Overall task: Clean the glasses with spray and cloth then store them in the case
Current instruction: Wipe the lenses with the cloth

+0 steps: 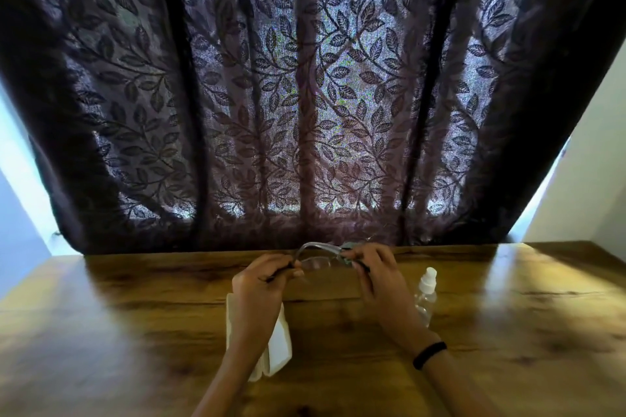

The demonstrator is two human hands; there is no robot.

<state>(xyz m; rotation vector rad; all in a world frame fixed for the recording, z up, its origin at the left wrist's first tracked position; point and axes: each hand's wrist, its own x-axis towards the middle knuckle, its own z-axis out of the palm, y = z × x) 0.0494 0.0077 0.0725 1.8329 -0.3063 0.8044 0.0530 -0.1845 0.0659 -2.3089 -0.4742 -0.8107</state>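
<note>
A pair of glasses with a thin grey frame and clear lenses hangs above the wooden table, held between both hands. My left hand pinches its left end. My right hand grips the right end, with a small grey cloth pressed against the frame there. A white case lies on the table under my left forearm, partly hidden. A clear spray bottle with a white nozzle lies on the table just right of my right hand.
A dark leaf-patterned curtain hangs behind the table's far edge. White walls flank both sides. A black band sits on my right wrist.
</note>
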